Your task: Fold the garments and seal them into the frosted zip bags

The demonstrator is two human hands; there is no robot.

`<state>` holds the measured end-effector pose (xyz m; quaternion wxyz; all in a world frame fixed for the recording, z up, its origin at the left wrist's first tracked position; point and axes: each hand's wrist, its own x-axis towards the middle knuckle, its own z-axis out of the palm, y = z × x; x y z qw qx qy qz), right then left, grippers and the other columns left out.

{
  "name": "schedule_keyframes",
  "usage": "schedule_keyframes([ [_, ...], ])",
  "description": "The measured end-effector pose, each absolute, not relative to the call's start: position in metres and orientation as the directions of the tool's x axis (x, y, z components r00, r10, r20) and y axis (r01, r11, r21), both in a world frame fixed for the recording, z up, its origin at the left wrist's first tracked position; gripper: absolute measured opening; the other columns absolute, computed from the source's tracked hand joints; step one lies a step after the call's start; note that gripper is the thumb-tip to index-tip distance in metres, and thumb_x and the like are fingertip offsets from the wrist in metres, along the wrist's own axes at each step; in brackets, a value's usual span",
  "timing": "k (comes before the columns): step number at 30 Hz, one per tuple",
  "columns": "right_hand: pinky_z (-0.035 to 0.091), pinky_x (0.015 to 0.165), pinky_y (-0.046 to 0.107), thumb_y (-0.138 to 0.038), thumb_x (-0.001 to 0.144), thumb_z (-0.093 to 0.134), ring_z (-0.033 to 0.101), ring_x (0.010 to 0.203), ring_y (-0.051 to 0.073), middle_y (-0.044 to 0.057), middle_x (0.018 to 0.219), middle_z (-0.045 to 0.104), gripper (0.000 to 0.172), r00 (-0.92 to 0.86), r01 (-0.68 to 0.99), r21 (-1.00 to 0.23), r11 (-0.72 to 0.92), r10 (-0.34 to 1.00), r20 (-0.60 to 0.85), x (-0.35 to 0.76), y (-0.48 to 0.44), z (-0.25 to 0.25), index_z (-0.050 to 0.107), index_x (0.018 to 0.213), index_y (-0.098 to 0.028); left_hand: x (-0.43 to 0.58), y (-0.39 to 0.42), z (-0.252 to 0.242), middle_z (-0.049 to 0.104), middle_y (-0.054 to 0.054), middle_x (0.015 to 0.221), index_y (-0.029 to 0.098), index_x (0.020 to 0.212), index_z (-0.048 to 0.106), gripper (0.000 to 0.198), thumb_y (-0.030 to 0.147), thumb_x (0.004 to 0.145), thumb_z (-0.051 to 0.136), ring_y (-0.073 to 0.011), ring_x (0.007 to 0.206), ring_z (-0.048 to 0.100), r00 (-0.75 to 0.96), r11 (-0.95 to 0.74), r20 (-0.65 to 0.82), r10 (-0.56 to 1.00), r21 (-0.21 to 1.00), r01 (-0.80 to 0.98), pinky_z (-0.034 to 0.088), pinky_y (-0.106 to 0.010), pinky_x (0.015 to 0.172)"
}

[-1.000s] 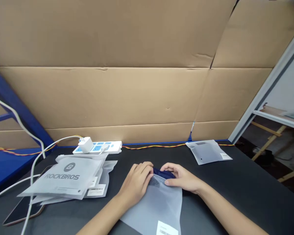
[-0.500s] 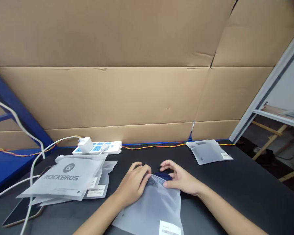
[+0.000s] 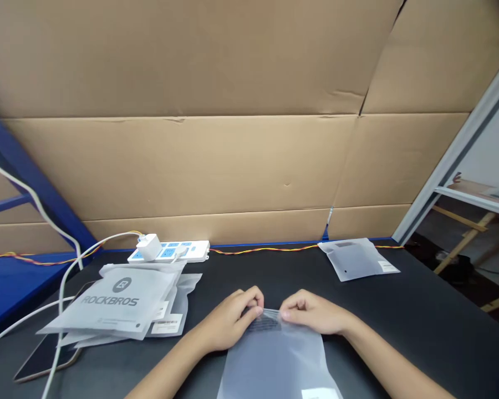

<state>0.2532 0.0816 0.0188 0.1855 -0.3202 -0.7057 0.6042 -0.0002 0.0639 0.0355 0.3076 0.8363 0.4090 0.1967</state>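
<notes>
A frosted plastic bag (image 3: 274, 354) lies in front of me on the black table, its top edge pointing away from me. My left hand (image 3: 237, 318) pinches that edge at its left part between thumb and fingers. At the right part of the same edge, my right hand (image 3: 314, 313) has its thumb and curled fingers closed on the plastic. Something dark shows faintly through the bag. A white label (image 3: 321, 393) is partly visible at the bottom of the view.
Left of me lies a stack of frosted ROCKBROS bags (image 3: 116, 305), partly over a phone (image 3: 45, 357). Behind it sit a power strip (image 3: 195, 251) and white cables (image 3: 64, 282). Another frosted bag (image 3: 357, 260) lies at the back right. Cardboard (image 3: 233, 166) walls the rear.
The dark blue cloth that stuck out at the bag's mouth is out of sight. My right hand has closed on the edge, and the bag has shifted slightly right and toward me.
</notes>
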Motion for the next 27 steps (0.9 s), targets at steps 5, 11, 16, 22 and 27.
schedule_keyframes([
  [5,0.036,0.057,0.022,-0.042,0.08,0.073,0.048,0.058,0.01,-0.002,0.069,0.062,0.027,-0.665,0.186,-0.982,0.045,0.741,-0.092,0.252,0.083,0.011,0.071,0.092,-0.017,-0.004,0.068,0.039,0.069,0.004,0.076,0.023,0.089,0.058,0.01,0.03,0.094,0.054,-0.0147,0.074,0.059,0.604,-0.361,-0.012,0.797,0.791,0.494,0.04,-0.025,0.073],
  [11,0.04,0.061,0.025,-0.034,0.083,0.069,0.054,0.063,0.013,0.0,0.071,0.065,0.018,-0.613,0.201,-0.972,0.123,0.79,-0.027,0.247,0.082,0.013,0.071,0.09,-0.018,-0.004,0.07,0.037,0.071,0.0,0.076,0.02,0.087,0.055,0.016,0.035,0.092,0.056,-0.0146,0.07,0.062,0.63,-0.154,-0.118,0.768,0.92,0.36,0.043,-0.022,0.064],
  [16,0.044,0.069,0.027,-0.036,0.079,0.072,0.06,0.078,0.018,0.002,0.083,0.066,0.023,-0.462,0.391,-0.888,0.242,0.886,0.038,0.266,0.087,0.017,0.069,0.095,-0.02,-0.015,0.073,0.045,0.073,0.0,0.072,0.021,0.096,0.055,0.023,0.044,0.092,0.056,-0.0117,0.054,0.053,0.656,-0.097,-0.231,0.718,0.9,0.424,0.037,-0.02,0.052],
  [22,0.037,0.062,0.025,-0.041,0.083,0.069,0.047,0.065,0.013,-0.003,0.068,0.052,0.023,-0.582,0.248,-0.962,0.114,0.812,-0.054,0.257,0.082,0.016,0.064,0.081,-0.018,-0.007,0.069,0.046,0.069,0.0,0.082,0.021,0.107,0.063,0.025,0.04,0.096,0.051,-0.0157,0.078,0.061,0.589,-0.191,-0.074,0.805,0.907,0.376,0.045,-0.026,0.075],
  [27,0.037,0.065,0.025,-0.043,0.09,0.061,0.045,0.067,0.013,-0.006,0.073,0.051,0.03,-0.565,0.042,-0.996,0.074,0.824,0.038,0.219,0.061,0.005,0.049,0.111,-0.026,0.019,0.06,0.025,0.062,0.001,0.077,0.018,0.095,0.06,0.018,0.034,0.087,0.063,-0.0131,0.068,0.055,0.461,-0.136,0.017,0.887,0.965,0.225,0.041,-0.023,0.065],
])
